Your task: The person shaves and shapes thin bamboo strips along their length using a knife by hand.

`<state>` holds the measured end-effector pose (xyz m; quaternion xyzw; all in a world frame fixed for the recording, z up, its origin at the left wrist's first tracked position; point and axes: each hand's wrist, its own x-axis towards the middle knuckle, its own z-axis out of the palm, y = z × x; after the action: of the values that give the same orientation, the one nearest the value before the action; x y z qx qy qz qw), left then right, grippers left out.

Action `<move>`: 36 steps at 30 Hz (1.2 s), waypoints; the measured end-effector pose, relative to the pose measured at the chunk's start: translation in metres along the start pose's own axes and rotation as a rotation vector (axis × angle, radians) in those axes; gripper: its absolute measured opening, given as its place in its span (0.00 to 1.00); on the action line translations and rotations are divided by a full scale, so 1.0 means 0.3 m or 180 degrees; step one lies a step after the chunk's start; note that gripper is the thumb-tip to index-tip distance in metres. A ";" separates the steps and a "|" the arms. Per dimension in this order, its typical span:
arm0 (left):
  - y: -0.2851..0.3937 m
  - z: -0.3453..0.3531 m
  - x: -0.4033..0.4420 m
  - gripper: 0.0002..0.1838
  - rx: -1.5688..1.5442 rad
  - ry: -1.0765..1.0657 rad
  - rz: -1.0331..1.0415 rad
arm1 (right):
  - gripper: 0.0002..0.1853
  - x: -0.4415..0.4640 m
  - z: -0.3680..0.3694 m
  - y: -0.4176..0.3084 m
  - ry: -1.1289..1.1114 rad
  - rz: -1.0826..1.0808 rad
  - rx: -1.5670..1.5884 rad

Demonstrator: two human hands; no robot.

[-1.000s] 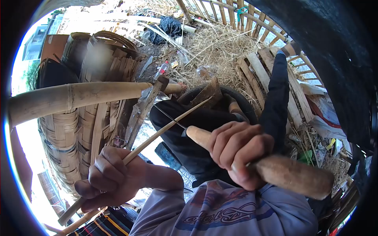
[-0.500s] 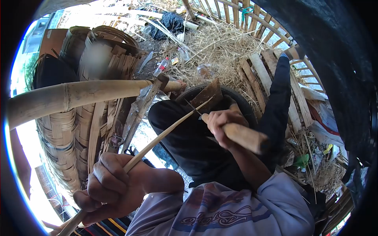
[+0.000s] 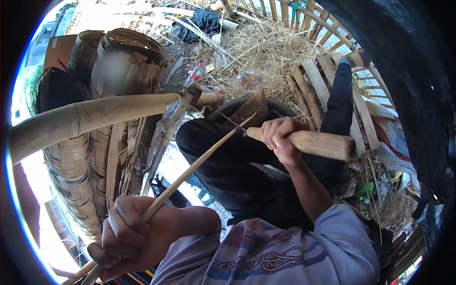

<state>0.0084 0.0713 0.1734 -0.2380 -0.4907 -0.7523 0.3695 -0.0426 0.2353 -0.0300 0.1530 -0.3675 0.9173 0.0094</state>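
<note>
My left hand (image 3: 130, 232) is wrapped round a thin, pale bamboo stick (image 3: 190, 168), low on the left. The stick slants up to the right and narrows to a point above my knee. My right hand (image 3: 285, 137) grips a knife by its thick wooden handle (image 3: 323, 144). The knife's thin dark blade (image 3: 231, 120) crosses the stick close to its pointed end and seems to touch it. Behind the tip stands a flat brown board-like piece (image 3: 247, 110), partly covered by the stick.
A thick bamboo pole (image 3: 95, 114) juts in from the left, before tall woven bamboo baskets (image 3: 71, 161). Beyond my legs lie dry straw (image 3: 270, 52), a plastic bottle (image 3: 192, 76) and wooden slats (image 3: 308, 95). A slatted bamboo fence (image 3: 327, 28) curves along the back right.
My right hand has moved slightly right and up, and the knife handle has turned closer to level. The blade stays near the stick's tip. My left hand keeps its grip, shifted only slightly.
</note>
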 end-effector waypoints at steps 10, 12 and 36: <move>-0.009 0.008 -0.004 0.25 -0.0011 -0.0053 0.0074 | 0.11 -0.045 -0.112 0.111 -0.0040 0.0110 -0.0280; -0.010 0.014 -0.002 0.25 0.0010 -0.0008 0.0025 | 0.11 -0.018 -0.055 0.044 -0.0231 -0.0209 -0.0018; -0.006 0.024 -0.016 0.24 0.0106 0.0014 0.0049 | 0.12 -0.109 -0.256 0.290 -0.0366 0.0403 -0.0792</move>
<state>0.0098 0.0800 0.1720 -0.2339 -0.5004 -0.7418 0.3802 -0.0438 0.2270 -0.1504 0.1795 -0.4872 0.8531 -0.0506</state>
